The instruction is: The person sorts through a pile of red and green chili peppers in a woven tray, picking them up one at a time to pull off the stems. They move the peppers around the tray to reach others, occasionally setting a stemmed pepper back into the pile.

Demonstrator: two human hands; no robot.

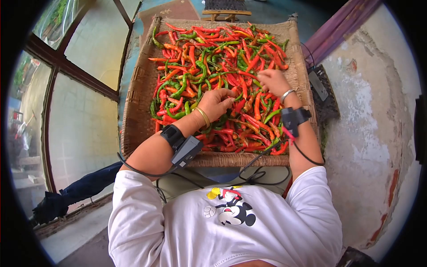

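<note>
Long red, orange & green chili peppers [222, 58] lie spread thin over flat woven cane tray [138, 111], prob. so each one shows. L hand [216, 103] pinches some mid-tray; R hand [272, 81] curled near right edge, grip hidden.

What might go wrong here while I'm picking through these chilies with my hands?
The left hand and right hand are bare in the chilies, so skin irritation is possible. Chilies lie close to the tray at its near rim and might get pushed off. The cables from the wrist units loop below that rim and may snag on it.
</note>
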